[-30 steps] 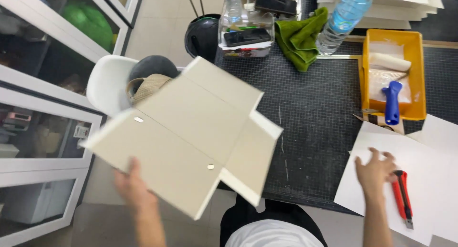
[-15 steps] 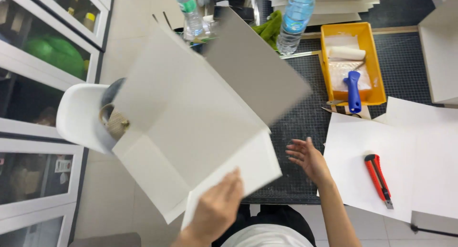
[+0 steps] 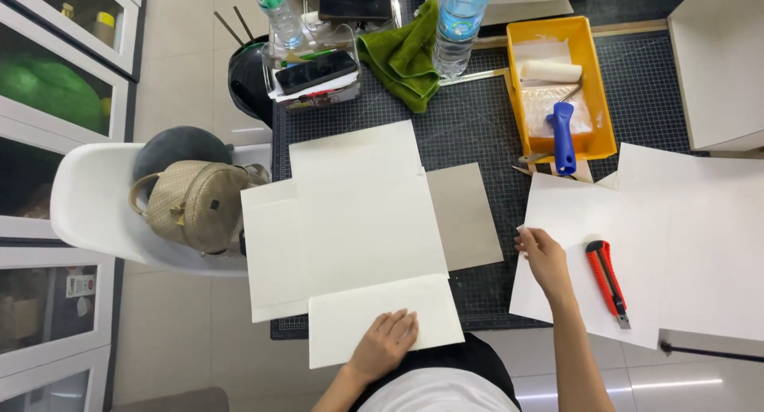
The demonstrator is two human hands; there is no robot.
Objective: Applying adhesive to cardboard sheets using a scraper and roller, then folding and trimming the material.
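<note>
The cross-shaped white board blank (image 3: 358, 229) now lies flat on the dark cutting mat (image 3: 477, 133), centre-left of the frame. A moment ago it was held up in the air and tilted; it has since been set down, its grey flap (image 3: 465, 217) extending to the right. Its left and lower panels overhang the mat edge.

The left hand (image 3: 387, 344) rests palm-down on the lower panel, fingers together and flat, pressing rather than pinching. The right hand (image 3: 543, 253), lower right of centre, lies with fingers loosely spread on a separate white sheet (image 3: 589, 221); it grasps nothing.

Judgement: the blank has gone from being carried to being positioned, so flat work on it is now possible.

Just right of the right hand lies a red utility knife (image 3: 607, 281). Above it, a yellow tray (image 3: 593, 70) holds a roller with a blue handle (image 3: 563, 133). Upper centre: a green cloth (image 3: 406, 58) and a water bottle (image 3: 460, 22). Left of frame: a white chair (image 3: 91, 213) bearing a beige bag (image 3: 195, 205).
</note>
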